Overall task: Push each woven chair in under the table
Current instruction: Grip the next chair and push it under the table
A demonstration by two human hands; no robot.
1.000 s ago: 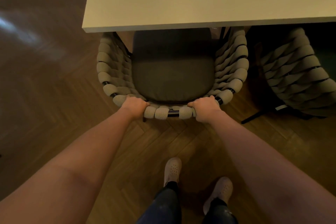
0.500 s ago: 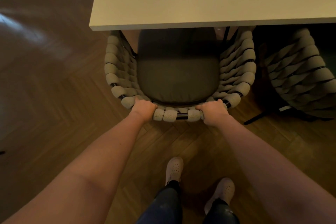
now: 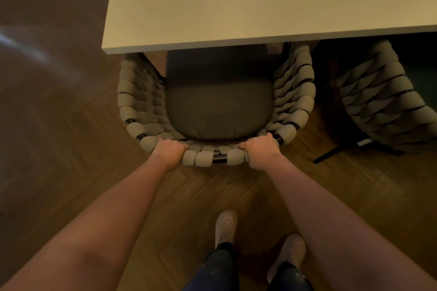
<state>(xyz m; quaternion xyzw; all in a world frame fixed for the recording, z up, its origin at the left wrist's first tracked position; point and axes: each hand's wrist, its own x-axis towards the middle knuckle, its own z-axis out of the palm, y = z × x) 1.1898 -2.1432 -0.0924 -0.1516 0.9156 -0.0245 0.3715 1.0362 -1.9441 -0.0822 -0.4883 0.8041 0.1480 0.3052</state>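
Left hand [image 3: 169, 151] and right hand [image 3: 259, 152] are each clamped on the top rail [image 3: 218, 158] of the woven chair [image 3: 139, 101], fingers curled over the rail toward the seat. The hands sit apart, with a short stretch of rail and three woven wraps between them.

Step in hand, as judged: the push-in of this chair, part-done. The front of the seat cushion [image 3: 220, 106] and the forward ends of both woven arms lie under the edge of the table [image 3: 236, 2]. The rear of the cushion and the curved back stand out over the wooden floor [image 3: 59, 125]. The chair sits near the table's left corner, its left arm just inside that corner.

Next move calls for a straight forward push with equal force from both hands, so the chair does not swing toward the corner. Clearance between the woven arms and the table's underside cannot be told from above; ease in and stop at any contact.

A second woven chair [image 3: 383, 101] stands just beside, on the right, its front in shadow under the table edge. How far in it sits cannot be told.
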